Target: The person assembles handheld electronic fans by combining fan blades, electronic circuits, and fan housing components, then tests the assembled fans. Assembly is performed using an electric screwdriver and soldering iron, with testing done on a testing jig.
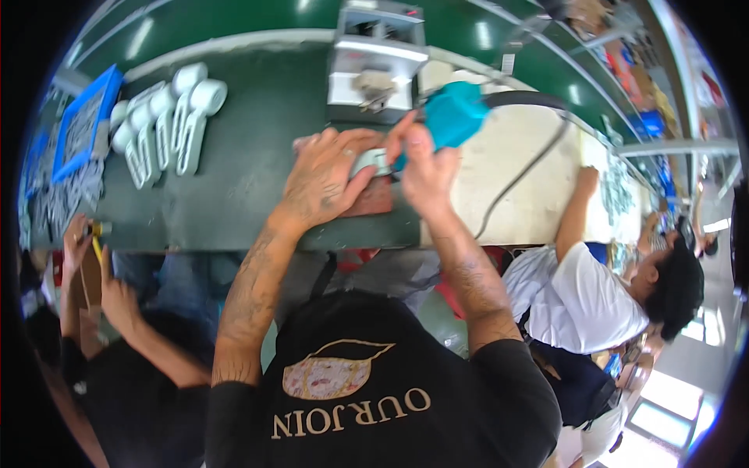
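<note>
My right hand (427, 168) is wrapped round a teal corded power tool (455, 115), held tilted over the bench; its exact kind is not clear. My left hand (328, 175) is closed on a pale grey plastic part (371, 162), steadying it on a reddish block (370, 200). The tool's lower end is beside the right side of that part, partly hidden by my fingers; I cannot tell whether they touch. A black cord (530, 100) runs from the tool to the right and loops down across the bench.
Several pale grey handled parts (175, 117) lie at the left of the green bench (242, 187), near a blue crate (86, 129) of grey pieces. A grey box-like fixture (374, 70) stands ahead. Co-workers sit at both sides; the left one holds a yellow-handled tool (97, 234).
</note>
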Available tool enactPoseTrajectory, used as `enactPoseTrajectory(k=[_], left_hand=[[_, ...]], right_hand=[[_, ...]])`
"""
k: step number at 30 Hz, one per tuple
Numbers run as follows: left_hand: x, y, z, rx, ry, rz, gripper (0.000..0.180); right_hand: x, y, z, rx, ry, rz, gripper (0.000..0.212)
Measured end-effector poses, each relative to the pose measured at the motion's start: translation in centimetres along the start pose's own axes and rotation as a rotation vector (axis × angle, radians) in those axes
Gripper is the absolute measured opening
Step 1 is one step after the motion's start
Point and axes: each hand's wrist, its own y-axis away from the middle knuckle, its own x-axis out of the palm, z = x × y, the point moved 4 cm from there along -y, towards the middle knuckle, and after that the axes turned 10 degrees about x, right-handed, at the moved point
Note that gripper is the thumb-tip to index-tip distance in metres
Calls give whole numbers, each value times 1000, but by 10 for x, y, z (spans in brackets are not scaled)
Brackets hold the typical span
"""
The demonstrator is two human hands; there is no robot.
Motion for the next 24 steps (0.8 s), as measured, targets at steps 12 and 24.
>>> enactPoseTrajectory(k=[12,24], left_hand=[[-33,67,-12,-68,82,-271,23],[-82,134,110,-357,-269,-310,40]], right_hand=[[-30,51,58,7,-501,-78,56],[-39,33,12,118,-357,-92,27]])
